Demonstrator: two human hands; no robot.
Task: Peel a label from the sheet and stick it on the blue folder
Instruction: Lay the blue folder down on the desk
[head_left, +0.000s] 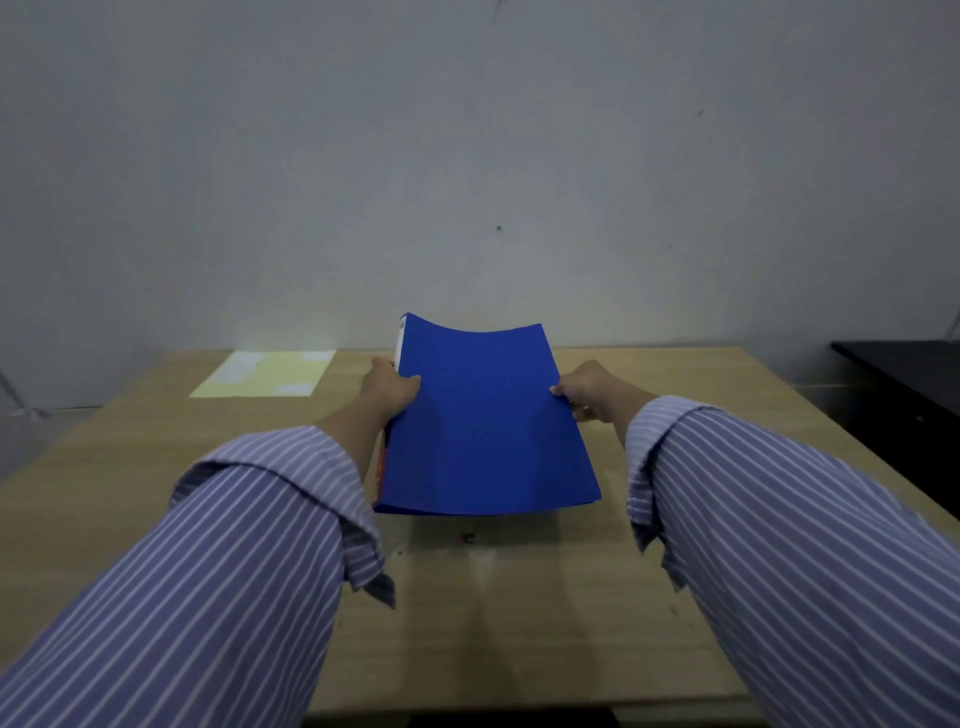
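Note:
A blue folder (483, 421) is held above the middle of the wooden table (519, 623), bowed slightly, with its shadow on the tabletop below. My left hand (389, 387) grips its left edge, thumb on the cover. My right hand (587, 389) grips its right edge. A pale yellow label sheet (262, 374) with white labels lies flat at the table's far left corner, apart from both hands. Both forearms are in striped sleeves.
A grey wall stands right behind the table's far edge. A dark cabinet (904, 384) sits to the right of the table. A small dark mark (467, 538) lies on the tabletop under the folder's near edge.

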